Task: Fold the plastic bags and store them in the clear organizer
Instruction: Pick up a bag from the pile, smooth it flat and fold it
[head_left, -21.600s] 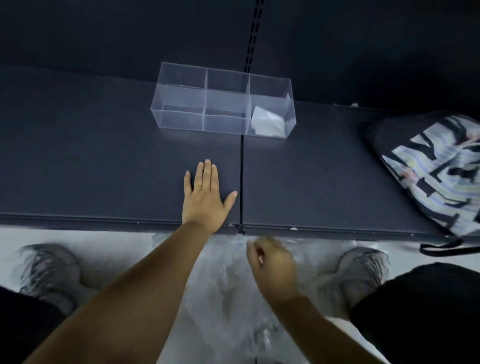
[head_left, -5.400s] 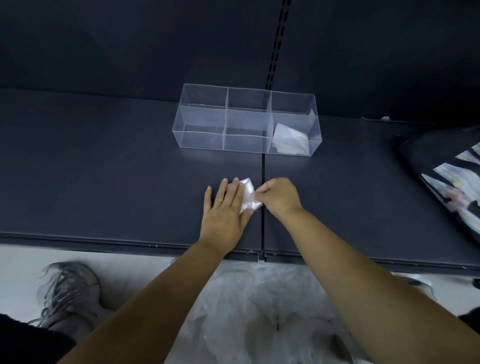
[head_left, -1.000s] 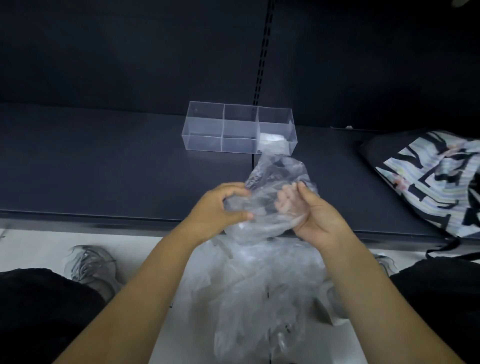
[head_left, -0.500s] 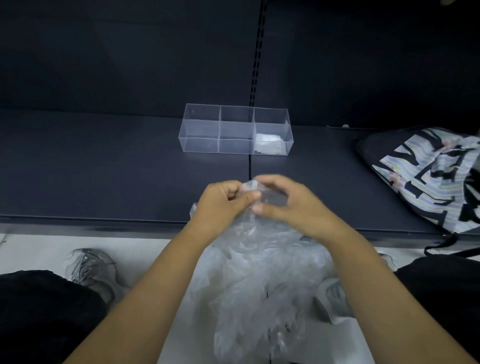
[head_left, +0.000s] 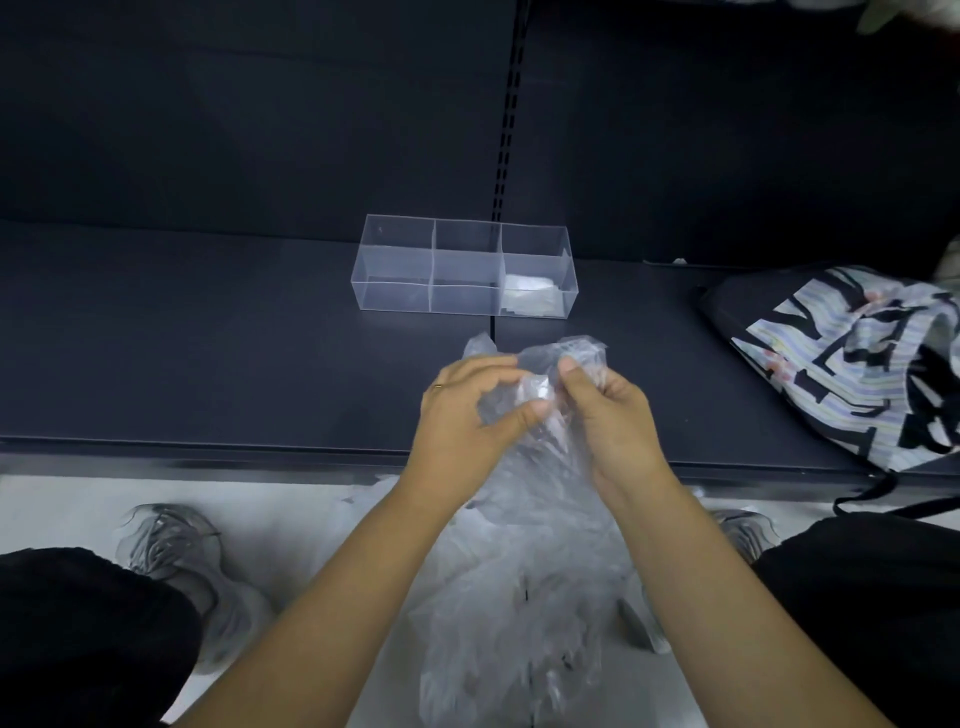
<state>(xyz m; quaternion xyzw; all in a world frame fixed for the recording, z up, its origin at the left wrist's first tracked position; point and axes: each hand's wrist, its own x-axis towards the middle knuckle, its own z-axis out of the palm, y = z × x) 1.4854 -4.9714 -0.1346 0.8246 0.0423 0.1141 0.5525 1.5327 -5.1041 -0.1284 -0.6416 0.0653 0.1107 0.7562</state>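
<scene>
One clear plastic bag (head_left: 540, 358) sits at the centre of the frame, bunched and wrinkled, held in the air over the front part of the dark shelf (head_left: 208, 353). The left hand (head_left: 467, 421) grips its left side, fingers (head_left: 496, 364) curled over the top and the thumb pressing in from below. The right hand (head_left: 618, 421) pinches the film on the other side, its fingers closed on the plastic too. The hands are close together with the top of the bag sticking up between them, which looks like a search for an edge or the opening, so the bag can be spread flat before folding. The film trails down towards the lower middle of the frame, where a loose heap of bags (head_left: 519, 623) lies on the pale floor (head_left: 322, 519) between the person's shoes (head_left: 171, 551), within easy reach as the supply. I cannot tell where the held bag ends and the heap begins.

In the upper middle, the organizer (head_left: 395, 270) stands on the shelf, well apart from the held bag, its three compartments in a row. The right compartment holds a folded bag (head_left: 530, 293); the middle and left ones show nothing inside. So the job looks barely begun. At the right edge a striped drawstring bag (head_left: 857, 364) lies on the shelf, out of the way.
</scene>
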